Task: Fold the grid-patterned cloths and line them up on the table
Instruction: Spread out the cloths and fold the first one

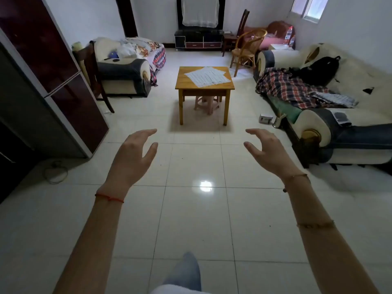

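Two empty hands, cloths out of reach.
We held our left hand and right hand loosely spread, gripping nothing; the cloths lay unfolded, overlapping on the table well beyond both, probably awaiting folding.

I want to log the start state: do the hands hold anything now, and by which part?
Nothing is held. The left hand and the right hand are both empty; the cloths lie far off on the table.
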